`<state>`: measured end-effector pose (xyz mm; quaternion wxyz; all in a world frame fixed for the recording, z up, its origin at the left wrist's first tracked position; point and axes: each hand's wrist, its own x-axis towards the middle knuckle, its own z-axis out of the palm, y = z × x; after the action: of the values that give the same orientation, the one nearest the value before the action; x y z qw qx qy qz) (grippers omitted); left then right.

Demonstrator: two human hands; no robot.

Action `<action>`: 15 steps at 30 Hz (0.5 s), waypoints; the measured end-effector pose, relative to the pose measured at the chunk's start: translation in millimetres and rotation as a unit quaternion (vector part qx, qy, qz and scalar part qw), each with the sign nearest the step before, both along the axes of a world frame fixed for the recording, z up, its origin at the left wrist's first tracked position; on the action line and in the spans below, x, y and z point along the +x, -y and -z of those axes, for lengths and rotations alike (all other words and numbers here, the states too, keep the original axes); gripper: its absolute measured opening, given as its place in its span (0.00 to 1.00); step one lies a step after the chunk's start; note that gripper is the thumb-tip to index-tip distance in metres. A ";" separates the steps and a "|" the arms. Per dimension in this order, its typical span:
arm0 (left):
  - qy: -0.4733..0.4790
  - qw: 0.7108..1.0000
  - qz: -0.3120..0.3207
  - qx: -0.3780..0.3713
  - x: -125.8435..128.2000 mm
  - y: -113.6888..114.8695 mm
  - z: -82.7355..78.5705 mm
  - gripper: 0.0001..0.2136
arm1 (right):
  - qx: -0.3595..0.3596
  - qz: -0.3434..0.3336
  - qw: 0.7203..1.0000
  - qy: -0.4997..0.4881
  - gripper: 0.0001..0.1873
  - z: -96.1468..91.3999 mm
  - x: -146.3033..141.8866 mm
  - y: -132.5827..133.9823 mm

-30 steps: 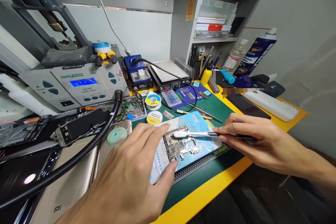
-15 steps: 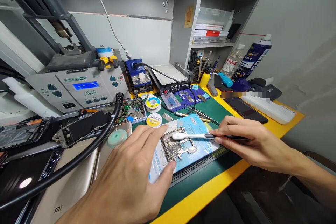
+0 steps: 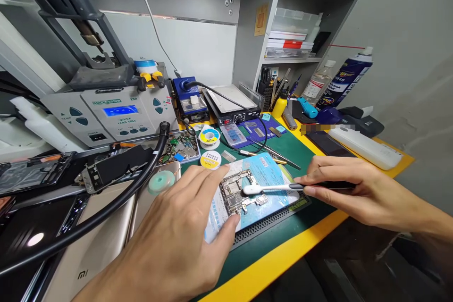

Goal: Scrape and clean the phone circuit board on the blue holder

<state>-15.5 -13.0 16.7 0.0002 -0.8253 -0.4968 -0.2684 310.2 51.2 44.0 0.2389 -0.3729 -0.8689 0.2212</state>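
A bare phone circuit board (image 3: 234, 192) lies flat on a blue-and-white plastic packet (image 3: 272, 174). Thumb and fingertips of my left hand (image 3: 184, 226) hold the board down by its left side, spanning that edge. In my right hand (image 3: 339, 193) is a toothbrush (image 3: 279, 188) with a white neck and a dark handle, gripped between thumb and fingers. Its white head rests on the right part of the board, with the bristles hidden underneath. Beneath the packet is a grey perforated pad (image 3: 262, 222) on the green mat (image 3: 247, 259).
Solder reels (image 3: 209, 138), a tray of board scraps (image 3: 180, 146) and tweezers (image 3: 283, 159) lie behind the packet. A black hose (image 3: 116, 214) crosses phones at left, below the hot-air station (image 3: 120, 118). Bottles and a spray can (image 3: 345, 80) stand at back right.
The toothbrush and my right hand have shifted right, taking the brush head from the board's upper middle to its right part. My left hand keeps its hold. The view has shifted slightly.
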 end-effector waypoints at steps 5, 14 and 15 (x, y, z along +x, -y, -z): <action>-0.010 1.000 -0.001 0.009 -1.4 0.2 0.4 0.25 | 0.052 -0.035 0.998 -0.012 0.12 5.6 -7.4 -0.2; -0.060 0.989 0.017 0.135 -2.0 -9.4 1.4 0.20 | 0.052 -0.033 0.998 -0.032 0.12 12.4 -9.2 0.6; -0.069 0.987 0.014 0.147 -2.4 -10.4 2.7 0.20 | 0.059 -0.033 0.997 -0.037 0.12 13.9 -9.7 -0.1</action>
<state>-17.9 -2.5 14.0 0.1523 -0.8394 -0.4394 -0.2812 300.5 51.3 30.1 0.2846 -0.3212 -0.8828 0.1912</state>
